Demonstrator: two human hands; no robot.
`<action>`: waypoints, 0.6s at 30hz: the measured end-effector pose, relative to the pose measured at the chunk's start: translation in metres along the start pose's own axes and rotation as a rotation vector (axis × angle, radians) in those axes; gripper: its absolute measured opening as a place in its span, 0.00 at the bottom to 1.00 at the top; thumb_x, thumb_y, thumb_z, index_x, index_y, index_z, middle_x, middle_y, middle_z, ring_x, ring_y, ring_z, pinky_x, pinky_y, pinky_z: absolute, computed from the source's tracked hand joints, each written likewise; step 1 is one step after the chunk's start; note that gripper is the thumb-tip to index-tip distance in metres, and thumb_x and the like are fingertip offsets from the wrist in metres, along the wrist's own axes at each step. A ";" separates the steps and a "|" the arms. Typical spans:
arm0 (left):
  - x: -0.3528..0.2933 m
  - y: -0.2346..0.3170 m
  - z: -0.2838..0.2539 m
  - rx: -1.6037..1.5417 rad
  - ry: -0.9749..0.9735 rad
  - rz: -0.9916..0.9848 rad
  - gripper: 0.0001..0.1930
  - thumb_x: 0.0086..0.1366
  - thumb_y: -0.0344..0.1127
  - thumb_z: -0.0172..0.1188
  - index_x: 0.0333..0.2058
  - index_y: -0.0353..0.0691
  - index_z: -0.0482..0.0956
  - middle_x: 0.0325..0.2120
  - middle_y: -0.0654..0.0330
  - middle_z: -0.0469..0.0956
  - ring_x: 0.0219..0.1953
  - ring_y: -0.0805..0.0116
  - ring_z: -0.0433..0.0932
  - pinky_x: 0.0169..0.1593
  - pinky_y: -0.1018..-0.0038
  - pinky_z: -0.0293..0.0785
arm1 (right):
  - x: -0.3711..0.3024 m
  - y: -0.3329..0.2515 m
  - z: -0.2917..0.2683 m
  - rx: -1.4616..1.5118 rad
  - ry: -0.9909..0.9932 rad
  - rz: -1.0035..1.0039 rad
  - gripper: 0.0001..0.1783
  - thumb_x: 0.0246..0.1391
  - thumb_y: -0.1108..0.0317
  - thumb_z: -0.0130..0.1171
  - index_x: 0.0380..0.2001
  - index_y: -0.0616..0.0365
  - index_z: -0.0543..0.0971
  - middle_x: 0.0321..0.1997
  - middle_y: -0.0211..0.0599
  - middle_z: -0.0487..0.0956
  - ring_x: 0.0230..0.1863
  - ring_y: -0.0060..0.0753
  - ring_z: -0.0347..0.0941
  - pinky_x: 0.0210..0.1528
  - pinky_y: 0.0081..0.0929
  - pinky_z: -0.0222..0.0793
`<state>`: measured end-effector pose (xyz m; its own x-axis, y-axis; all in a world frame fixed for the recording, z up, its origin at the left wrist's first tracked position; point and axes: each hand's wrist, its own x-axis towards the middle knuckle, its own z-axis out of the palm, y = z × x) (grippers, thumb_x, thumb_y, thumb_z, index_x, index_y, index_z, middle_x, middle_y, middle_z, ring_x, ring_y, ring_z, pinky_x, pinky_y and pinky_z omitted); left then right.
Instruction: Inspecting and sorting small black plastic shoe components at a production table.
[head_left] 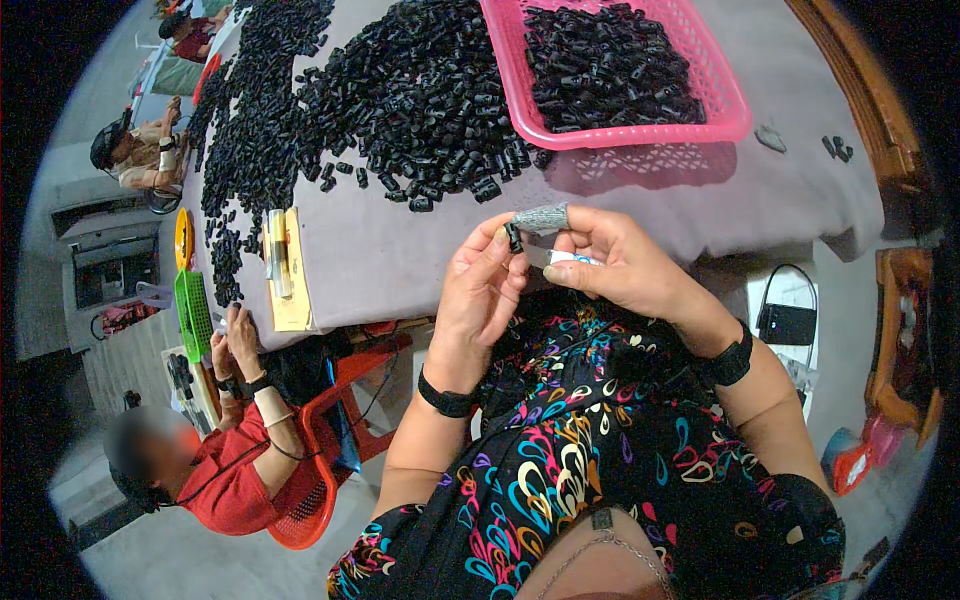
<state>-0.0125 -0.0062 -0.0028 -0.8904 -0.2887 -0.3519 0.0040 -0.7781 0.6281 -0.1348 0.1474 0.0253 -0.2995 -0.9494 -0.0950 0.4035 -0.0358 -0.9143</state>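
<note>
My left hand (478, 285) pinches a small black cylindrical plastic part (514, 237) between thumb and fingertips, over the table's near edge. Close beside it, my right hand (625, 262) is closed on a small white-handled tool (573, 259). A thin, pale, flat tip points from this tool toward the left fingers; its exact kind is hard to make out. Grey wrapping (540, 218) covers the right index finger, which reaches across to the black part. Beyond both hands, a large pile of similar black parts (420, 110) spreads over the grey-covered table (390, 260).
A pink plastic basket (625, 135) full of black parts stands at the far right. A yellow pad (291, 310) carries a clear tube with a yellow section (278, 255). On the left, a co-worker in red (235, 475) sits on a red chair (315, 510) near a green basket (192, 315).
</note>
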 end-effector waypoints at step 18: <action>0.001 -0.005 -0.003 -0.062 -0.070 -0.051 0.19 0.63 0.30 0.55 0.52 0.36 0.67 0.34 0.62 0.77 0.25 0.77 0.76 0.29 0.83 0.76 | 0.001 0.016 -0.001 -0.112 -0.016 -0.032 0.18 0.54 0.67 0.56 0.47 0.60 0.71 0.27 0.21 0.71 0.29 0.10 0.62 0.31 0.13 0.61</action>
<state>-0.0117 -0.0040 -0.0080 -0.9197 -0.2102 -0.3316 -0.0158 -0.8242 0.5661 -0.1293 0.1456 0.0103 -0.2963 -0.9533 -0.0592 0.2946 -0.0323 -0.9551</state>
